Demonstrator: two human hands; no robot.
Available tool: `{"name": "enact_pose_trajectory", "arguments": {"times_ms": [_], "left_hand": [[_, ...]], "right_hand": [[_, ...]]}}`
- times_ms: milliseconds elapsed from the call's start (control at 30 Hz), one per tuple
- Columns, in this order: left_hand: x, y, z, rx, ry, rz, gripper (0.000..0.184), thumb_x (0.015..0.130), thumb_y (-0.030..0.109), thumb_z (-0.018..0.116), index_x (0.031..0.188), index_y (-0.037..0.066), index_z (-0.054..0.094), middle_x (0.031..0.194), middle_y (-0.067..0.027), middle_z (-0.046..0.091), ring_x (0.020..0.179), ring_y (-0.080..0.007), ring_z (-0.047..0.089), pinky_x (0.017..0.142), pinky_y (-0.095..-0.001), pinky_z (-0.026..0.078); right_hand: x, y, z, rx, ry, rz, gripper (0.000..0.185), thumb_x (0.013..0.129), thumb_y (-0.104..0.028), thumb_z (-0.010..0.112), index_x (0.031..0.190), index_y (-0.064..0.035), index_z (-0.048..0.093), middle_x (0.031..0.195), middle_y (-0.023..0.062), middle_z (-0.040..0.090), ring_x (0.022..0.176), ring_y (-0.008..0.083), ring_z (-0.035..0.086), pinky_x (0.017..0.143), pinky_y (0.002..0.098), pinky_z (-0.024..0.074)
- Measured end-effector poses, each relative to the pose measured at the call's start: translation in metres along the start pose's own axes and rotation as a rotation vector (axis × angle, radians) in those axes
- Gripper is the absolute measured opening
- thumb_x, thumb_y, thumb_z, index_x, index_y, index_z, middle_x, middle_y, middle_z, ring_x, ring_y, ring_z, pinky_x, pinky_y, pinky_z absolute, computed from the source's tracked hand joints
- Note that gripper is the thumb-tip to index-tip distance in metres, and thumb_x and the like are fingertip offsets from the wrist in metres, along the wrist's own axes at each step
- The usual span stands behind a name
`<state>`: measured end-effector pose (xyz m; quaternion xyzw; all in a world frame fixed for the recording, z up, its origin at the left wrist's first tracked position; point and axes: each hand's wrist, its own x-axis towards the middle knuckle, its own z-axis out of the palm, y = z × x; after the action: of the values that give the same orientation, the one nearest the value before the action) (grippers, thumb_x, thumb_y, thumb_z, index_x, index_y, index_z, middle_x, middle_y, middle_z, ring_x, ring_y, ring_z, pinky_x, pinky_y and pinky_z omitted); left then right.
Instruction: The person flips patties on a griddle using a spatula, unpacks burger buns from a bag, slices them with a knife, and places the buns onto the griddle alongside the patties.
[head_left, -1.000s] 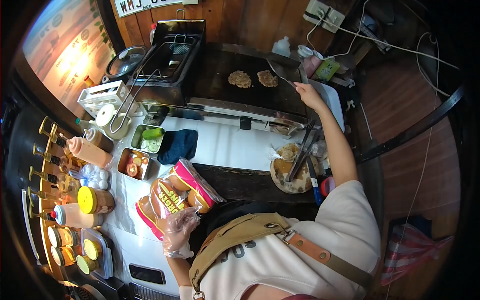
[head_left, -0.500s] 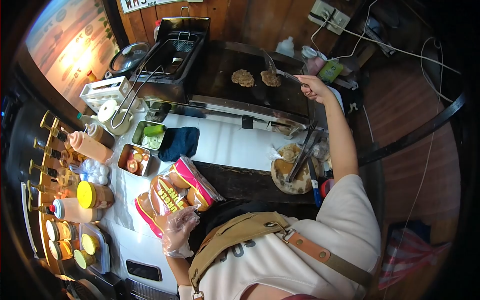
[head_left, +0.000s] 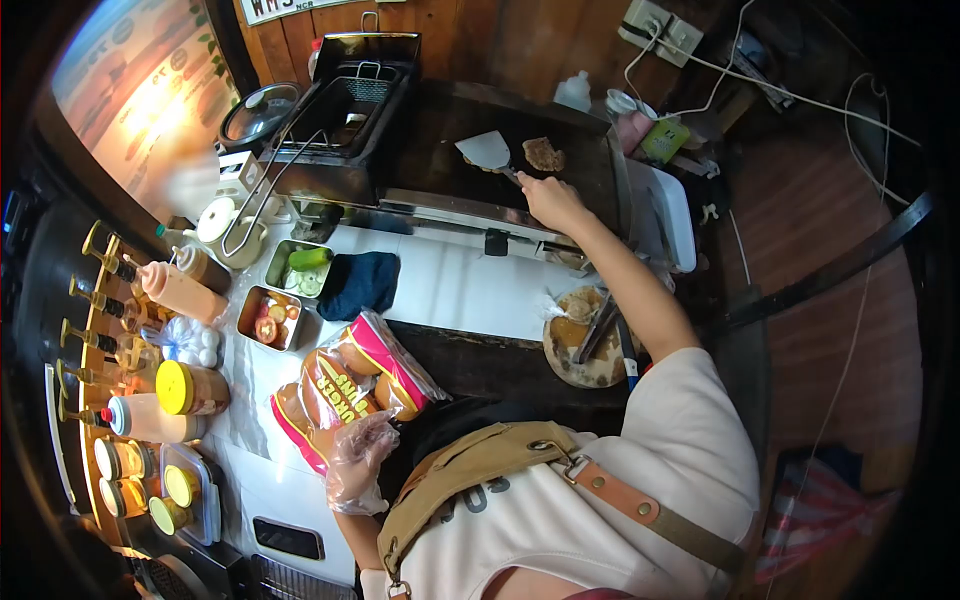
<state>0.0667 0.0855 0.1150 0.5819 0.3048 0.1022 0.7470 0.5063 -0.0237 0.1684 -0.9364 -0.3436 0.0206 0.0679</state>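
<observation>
My right hand (head_left: 550,202) is wrapped round the handle of a metal spatula (head_left: 485,150). The spatula's blade lies flat over the left patty, hiding nearly all of it. To the right, a browned patty (head_left: 543,154) sits on the dark griddle (head_left: 430,150). My left hand (head_left: 360,455), in a clear plastic glove, rests against the lower edge of a bag of burger buns (head_left: 345,385); its fingers are bunched, and what they hold, if anything, is hidden by the crinkled plastic.
A black fryer (head_left: 345,120) stands left of the griddle. Metal trays of tomato (head_left: 270,318) and cucumber (head_left: 300,268) lie beside a blue cloth (head_left: 358,285). Tongs and a knife rest on a round board (head_left: 580,350). Sauce bottles and jars line the left; a phone (head_left: 288,538) lies below.
My right hand has moved left with the spatula, from the right patty to over the left one. The right patty now shows a browner surface. My left hand has stayed by the bag.
</observation>
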Motion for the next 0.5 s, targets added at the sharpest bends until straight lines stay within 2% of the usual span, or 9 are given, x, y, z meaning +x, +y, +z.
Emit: {"name": "enact_pose_trajectory", "arguments": {"times_ms": [67,100,167,200,233,300,433,467,500], "left_hand": [[0.0,0.0,0.0,0.011,-0.014,0.01,0.03,0.077,-0.005,0.056,0.107,-0.002,0.055,0.088,-0.0058,0.058,0.081,-0.013,0.057,0.071,-0.0234,0.048],[-0.001,0.0,0.0,0.016,-0.018,0.022,0.03,0.077,-0.005,0.056,0.107,-0.002,0.055,0.088,-0.0056,0.057,0.081,-0.0129,0.057,0.071,-0.0232,0.048],[0.0,0.002,-0.002,0.029,-0.041,0.022,0.03,0.077,-0.005,0.056,0.106,-0.002,0.055,0.088,-0.0056,0.057,0.081,-0.0129,0.057,0.071,-0.0231,0.048],[-0.001,0.002,-0.002,0.041,-0.063,0.016,0.03,0.077,-0.005,0.056,0.106,-0.002,0.055,0.088,-0.0056,0.057,0.081,-0.0128,0.057,0.071,-0.0231,0.048],[-0.001,0.002,-0.002,0.036,-0.055,0.018,0.03,0.077,-0.005,0.056,0.106,-0.002,0.055,0.088,-0.0056,0.057,0.081,-0.0128,0.057,0.071,-0.0231,0.048],[-0.003,0.001,-0.004,0.017,-0.044,0.017,0.03,0.076,-0.006,0.056,0.106,-0.002,0.055,0.088,-0.0059,0.057,0.08,-0.0125,0.057,0.071,-0.0232,0.048],[-0.006,-0.007,-0.007,-0.036,0.013,-0.011,0.03,0.077,-0.004,0.056,0.107,0.0,0.056,0.091,-0.0067,0.059,0.082,-0.013,0.057,0.073,-0.0239,0.048],[-0.004,-0.006,-0.007,0.022,-0.055,-0.035,0.03,0.078,0.0,0.056,0.108,0.001,0.056,0.094,-0.0074,0.059,0.085,-0.0143,0.058,0.076,-0.0255,0.048],[-0.005,-0.003,-0.013,0.078,-0.087,-0.058,0.03,0.08,0.004,0.057,0.109,0.001,0.055,0.097,-0.008,0.059,0.088,-0.0155,0.058,0.079,-0.027,0.048]], "right_hand": [[0.013,0.012,-0.006,0.129,0.024,-0.072,0.03,0.086,-0.021,0.045,0.113,-0.0119,0.056,0.091,0.0215,0.061,0.085,0.04,0.057,0.078,0.0443,0.0458],[0.025,0.029,-0.002,0.223,0.117,-0.173,0.031,0.085,-0.022,0.048,0.112,-0.0114,0.057,0.091,0.0211,0.061,0.086,0.0378,0.058,0.078,0.0411,0.0456],[0.031,0.034,-0.018,0.345,0.039,-0.115,0.028,0.084,-0.021,0.048,0.106,-0.0083,0.06,0.1,0.0195,0.059,0.095,0.0356,0.056,0.084,0.0392,0.0432],[0.039,0.044,-0.015,0.455,0.009,-0.111,0.028,0.085,-0.021,0.049,0.107,-0.0095,0.06,0.083,0.0162,0.064,0.071,0.0277,0.062,0.065,0.035,0.0478],[0.045,0.053,-0.016,0.719,-0.155,-0.001,0.027,0.088,-0.02,0.047,0.111,-0.0117,0.059,0.059,0.0055,0.054,0.044,0.0124,0.047,0.041,0.0266,0.0367],[0.028,0.042,-0.041,0.847,-0.229,0.122,0.028,0.09,-0.02,0.044,0.113,-0.0135,0.058,0.052,-0.0035,0.038,0.038,0.0035,0.028,0.034,0.0212,0.0207],[0.021,0.051,-0.043,0.886,-0.237,0.018,0.03,0.092,-0.022,0.042,0.117,-0.0113,0.055,0.051,-0.0056,0.033,0.037,0.0034,0.024,0.034,0.0198,0.0192],[0.031,0.055,-0.029,0.832,-0.163,-0.056,0.029,0.092,-0.023,0.044,0.115,-0.0107,0.056,0.053,-0.0044,0.037,0.04,0.0038,0.029,0.036,0.02,0.0219],[0.053,0.077,0.002,0.727,-0.019,-0.259,0.029,0.091,-0.022,0.045,0.113,-0.0075,0.057,0.059,-0.0033,0.044,0.047,0.0051,0.037,0.041,0.0215,0.0295]]}}
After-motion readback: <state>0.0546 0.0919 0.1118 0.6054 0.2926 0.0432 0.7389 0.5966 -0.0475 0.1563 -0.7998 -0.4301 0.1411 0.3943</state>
